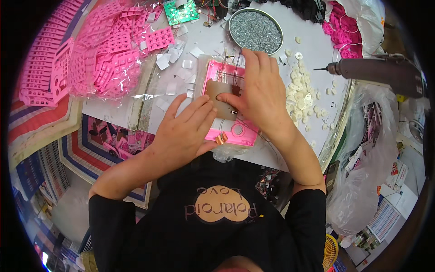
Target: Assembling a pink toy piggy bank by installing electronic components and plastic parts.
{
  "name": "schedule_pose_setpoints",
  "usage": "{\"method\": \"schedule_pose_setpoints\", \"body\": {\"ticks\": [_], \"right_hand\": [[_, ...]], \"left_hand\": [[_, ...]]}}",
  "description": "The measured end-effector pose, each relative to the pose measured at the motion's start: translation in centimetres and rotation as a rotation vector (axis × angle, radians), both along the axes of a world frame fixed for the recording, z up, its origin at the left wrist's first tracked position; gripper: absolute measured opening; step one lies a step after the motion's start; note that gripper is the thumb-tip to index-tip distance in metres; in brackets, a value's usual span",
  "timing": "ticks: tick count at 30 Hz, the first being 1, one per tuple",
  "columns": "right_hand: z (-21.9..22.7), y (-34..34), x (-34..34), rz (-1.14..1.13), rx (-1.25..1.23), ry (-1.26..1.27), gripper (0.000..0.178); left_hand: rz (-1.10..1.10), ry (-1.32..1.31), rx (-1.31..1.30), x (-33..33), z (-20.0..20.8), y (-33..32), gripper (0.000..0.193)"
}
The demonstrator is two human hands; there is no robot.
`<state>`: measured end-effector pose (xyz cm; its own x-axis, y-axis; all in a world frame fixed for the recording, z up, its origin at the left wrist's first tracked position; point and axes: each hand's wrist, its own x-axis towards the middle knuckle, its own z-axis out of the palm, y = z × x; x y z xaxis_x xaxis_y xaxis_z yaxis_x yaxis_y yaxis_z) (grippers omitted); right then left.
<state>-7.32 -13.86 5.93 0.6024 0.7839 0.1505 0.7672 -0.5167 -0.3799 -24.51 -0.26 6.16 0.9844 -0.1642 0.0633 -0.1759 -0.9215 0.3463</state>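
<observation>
A pink plastic housing (247,138) lies on the worktable close to my body, thin wires running from it. Inside sits a flat brownish plate (217,99). My left hand (186,127) rests its outstretched fingertips at the plate's left edge, its thumb beside a small copper-coloured piece (221,138) at the housing's near end. Across the right side lies my right hand (260,88), its thumb pressed on the plate and its fingers bent over the housing's far right edge. That hand hides much of the right side, and its fingertips are near dark wires.
A round tin of small screws (256,31) stands beyond my right hand. White plastic discs (299,90) lie scattered to the right, below a hanging electric screwdriver (371,75). Bagged pink keypads (115,59), white paper pieces (170,59) and a green circuit board (181,12) occupy the left and back.
</observation>
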Motion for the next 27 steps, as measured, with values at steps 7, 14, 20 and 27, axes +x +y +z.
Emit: {"method": "schedule_pose_setpoints", "body": {"ticks": [7, 14, 20, 27], "right_hand": [[-1.6, -3.9, -4.6, 0.362, 0.116, -0.002, 0.052], [-0.4, -3.9, -4.4, 0.405, -0.102, -0.011, 0.055], [-0.5, -3.4, -5.0, 0.371, -0.135, -0.106, 0.056], [0.0, -3.2, -5.5, 0.356, -0.158, -0.124, 0.056]], "left_hand": [[-0.051, 0.012, 0.061, 0.7, -0.3, 0.1, 0.066], [-0.114, 0.121, 0.063, 1.4, 0.7, 0.1, 0.064], [-0.110, 0.398, -0.188, 11.4, 4.0, 4.9, 0.026], [-0.095, 0.104, 0.374, 25.3, -3.4, 4.8, 0.012]]}}
